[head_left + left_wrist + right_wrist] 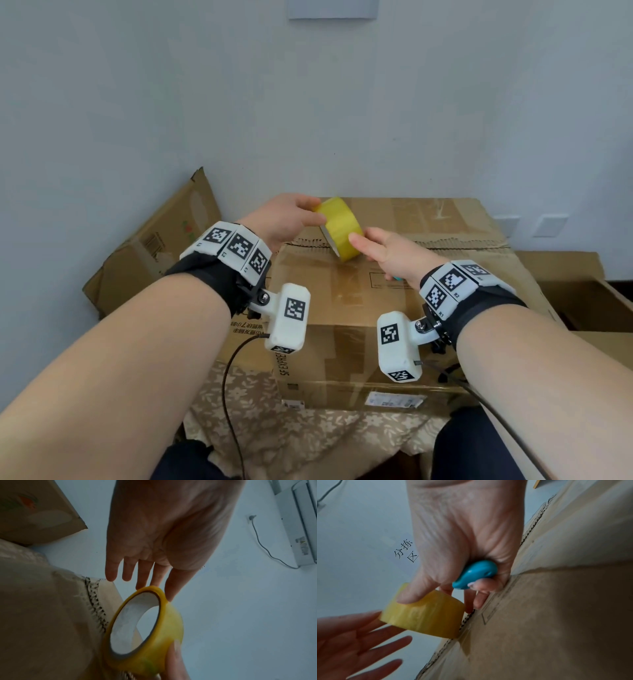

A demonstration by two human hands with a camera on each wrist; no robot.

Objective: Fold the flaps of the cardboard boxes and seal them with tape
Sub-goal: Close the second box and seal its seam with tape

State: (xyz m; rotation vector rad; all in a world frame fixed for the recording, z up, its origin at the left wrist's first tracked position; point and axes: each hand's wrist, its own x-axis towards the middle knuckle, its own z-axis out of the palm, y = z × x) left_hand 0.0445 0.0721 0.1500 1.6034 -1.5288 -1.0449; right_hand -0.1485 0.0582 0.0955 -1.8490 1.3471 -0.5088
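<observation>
"SF EXPRE", cut off by the left wrist camera, runs sideways up the front face of the cardboard box (342, 342); beside it, upside-down Chinese print with a "7" in it, too small to make out fully; a white shipping label (397, 400) low on that front face, its print too fine to read; the right wrist band (455, 284) carries "R1" and "R2" under its square black-and-white markers; in the right wrist view, the characters "分拣区" stand on a white sheet on the wall (406, 552).
</observation>
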